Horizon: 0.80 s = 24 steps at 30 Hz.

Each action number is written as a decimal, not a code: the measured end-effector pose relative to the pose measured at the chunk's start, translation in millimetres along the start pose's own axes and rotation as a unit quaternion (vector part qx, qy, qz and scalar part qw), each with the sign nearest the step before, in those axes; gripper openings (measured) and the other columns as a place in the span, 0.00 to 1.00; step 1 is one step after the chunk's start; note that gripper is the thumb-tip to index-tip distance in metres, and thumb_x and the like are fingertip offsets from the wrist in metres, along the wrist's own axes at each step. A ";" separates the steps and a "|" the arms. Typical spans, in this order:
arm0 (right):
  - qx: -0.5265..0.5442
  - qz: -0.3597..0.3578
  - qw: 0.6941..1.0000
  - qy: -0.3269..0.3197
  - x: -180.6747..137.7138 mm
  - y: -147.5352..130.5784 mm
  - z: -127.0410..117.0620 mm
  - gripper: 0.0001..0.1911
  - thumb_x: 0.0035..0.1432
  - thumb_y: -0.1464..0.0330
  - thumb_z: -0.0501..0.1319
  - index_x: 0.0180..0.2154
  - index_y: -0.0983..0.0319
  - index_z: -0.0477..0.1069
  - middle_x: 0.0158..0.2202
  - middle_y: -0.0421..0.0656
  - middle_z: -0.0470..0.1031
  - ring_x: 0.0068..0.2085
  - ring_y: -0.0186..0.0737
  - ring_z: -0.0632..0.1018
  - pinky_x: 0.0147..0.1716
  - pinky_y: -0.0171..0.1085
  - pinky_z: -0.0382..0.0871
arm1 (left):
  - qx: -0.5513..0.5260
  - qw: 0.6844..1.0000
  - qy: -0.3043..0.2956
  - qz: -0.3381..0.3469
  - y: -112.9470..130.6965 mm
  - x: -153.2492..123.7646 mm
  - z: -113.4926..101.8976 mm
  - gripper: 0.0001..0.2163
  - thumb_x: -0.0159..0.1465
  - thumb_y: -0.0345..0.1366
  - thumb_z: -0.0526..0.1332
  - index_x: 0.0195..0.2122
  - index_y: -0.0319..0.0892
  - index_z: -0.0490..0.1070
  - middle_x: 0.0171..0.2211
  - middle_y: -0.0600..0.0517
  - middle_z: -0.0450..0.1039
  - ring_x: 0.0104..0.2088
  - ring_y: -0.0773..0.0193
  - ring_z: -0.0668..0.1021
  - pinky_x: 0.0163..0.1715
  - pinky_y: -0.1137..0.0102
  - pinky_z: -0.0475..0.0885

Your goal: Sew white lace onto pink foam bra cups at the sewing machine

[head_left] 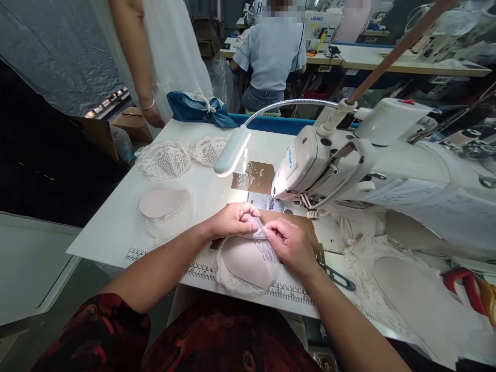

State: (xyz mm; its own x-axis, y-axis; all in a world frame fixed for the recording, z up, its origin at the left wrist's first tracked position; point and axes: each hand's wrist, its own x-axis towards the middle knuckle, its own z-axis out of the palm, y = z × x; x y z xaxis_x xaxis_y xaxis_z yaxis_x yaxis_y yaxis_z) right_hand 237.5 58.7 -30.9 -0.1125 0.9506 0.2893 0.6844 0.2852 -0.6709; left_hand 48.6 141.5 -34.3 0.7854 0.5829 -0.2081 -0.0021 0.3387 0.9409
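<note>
A beige padded bra cup [248,261] edged with white lace lies on the white sewing table [116,227], in front of the sewing machine [349,165]. My left hand [232,219] pinches the lace at the cup's top edge, fingers closed on it. My right hand [290,243] pinches the same lace edge just to the right, thumb and fingers pressed together. Both hands meet a little short of the machine's needle area [306,204].
Another padded cup [165,202] and white lace pieces [165,160] lie at the left of the table. A lamp [231,152] hangs over the middle. More lace and cups [403,279] pile at the right, with red-handled scissors [465,284]. One person stands at the back left; another sits at a far table.
</note>
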 end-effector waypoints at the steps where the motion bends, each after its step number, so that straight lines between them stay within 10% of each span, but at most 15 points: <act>1: -0.006 0.014 1.000 0.016 -0.4 1.1 -1.4 0.08 0.60 0.68 0.57 0.29 0.59 0.70 0.25 0.38 0.71 0.28 0.36 0.71 0.29 0.35 0.64 | 0.006 1.000 0.001 -0.003 1.4 -0.4 0.7 0.21 0.53 0.39 0.71 0.43 0.38 0.66 0.21 0.59 0.64 0.21 0.72 0.65 0.23 0.76 0.60; 20: 0.005 -0.046 0.996 0.075 -1.8 2.3 -1.3 0.07 0.63 0.70 0.54 0.33 0.60 0.70 0.31 0.41 0.75 0.35 0.38 0.75 0.36 0.36 0.67 | 0.024 0.999 -0.016 -0.020 1.3 -0.3 -1.4 0.23 0.55 0.40 0.69 0.48 0.36 0.65 0.21 0.58 0.64 0.21 0.73 0.63 0.22 0.77 0.57; 24: 0.009 -0.090 0.996 0.008 -0.9 1.0 4.3 0.08 0.63 0.70 0.55 0.40 0.60 0.72 0.38 0.44 0.77 0.40 0.38 0.76 0.41 0.36 0.68 | 0.020 0.999 -0.035 -0.022 3.9 -1.5 -0.8 0.24 0.54 0.41 0.70 0.48 0.36 0.65 0.20 0.59 0.62 0.20 0.73 0.62 0.21 0.77 0.55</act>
State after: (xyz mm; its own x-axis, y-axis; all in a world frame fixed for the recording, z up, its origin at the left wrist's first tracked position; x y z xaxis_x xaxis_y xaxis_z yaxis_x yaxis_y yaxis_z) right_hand 235.2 58.6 -34.7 -0.2215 0.8817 0.4167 0.6411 0.4536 -0.6191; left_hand 46.8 142.5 -30.5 0.8254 0.5147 -0.2320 0.0571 0.3328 0.9413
